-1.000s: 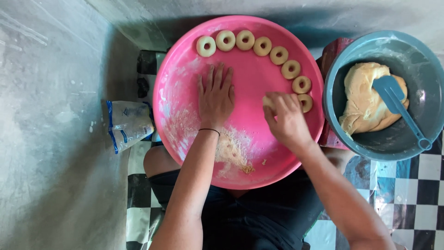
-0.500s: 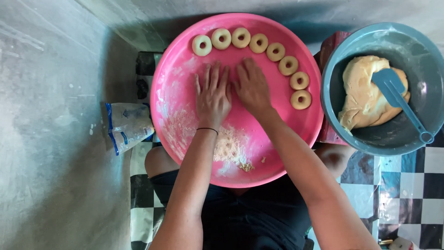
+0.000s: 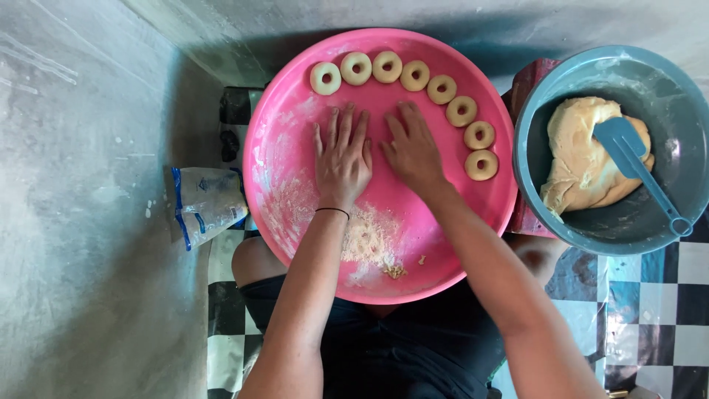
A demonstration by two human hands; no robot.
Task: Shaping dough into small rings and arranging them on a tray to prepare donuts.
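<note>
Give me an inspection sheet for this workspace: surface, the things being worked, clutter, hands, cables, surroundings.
Surface: round pink tray on the person's lap, dusted with flour.
Job's things: eight dough rings in an arc along the tray's far rim; whether dough lies under the palms is hidden.
Clutter: plastic flour bag left of the tray.
Hands: left hand and right hand flat on the tray, side by side.
Cables: nothing seen.
Surroundings: grey bowl with dough lump and blue spatula; concrete walls; checkered floor.

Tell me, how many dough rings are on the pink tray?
8. The dough rings curve along the far and right rim of the pink tray, from upper left to right of the right hand. The hands may hide more dough.
</note>
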